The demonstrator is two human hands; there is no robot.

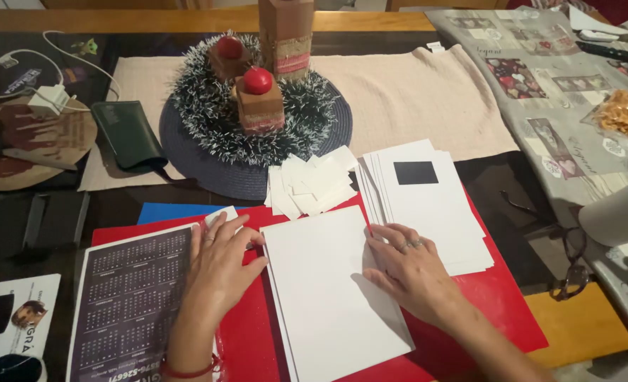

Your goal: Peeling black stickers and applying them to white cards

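Note:
A blank white sheet point(324, 290) lies on top of a thin stack on a red mat point(498, 297). My left hand point(218, 265) rests flat at its left edge, fingers spread, also touching a dark calendar card point(130, 297). My right hand point(409, 269) presses flat on the sheet's right edge, a ring on one finger. Neither hand grips anything. Just right of it lies a fanned stack of white cards point(438, 205), the top one bearing a black rectangle point(416, 172). A heap of small white paper pieces point(310, 185) sits behind the sheet.
Behind stands a tinsel wreath point(208, 106) on a dark round placemat with brown candle blocks point(261, 102). A dark green wallet point(126, 134), charger and cables lie at left. Glasses point(572, 262) and a patterned cloth point(540, 85) lie at right. A blue sheet point(169, 211) peeks out.

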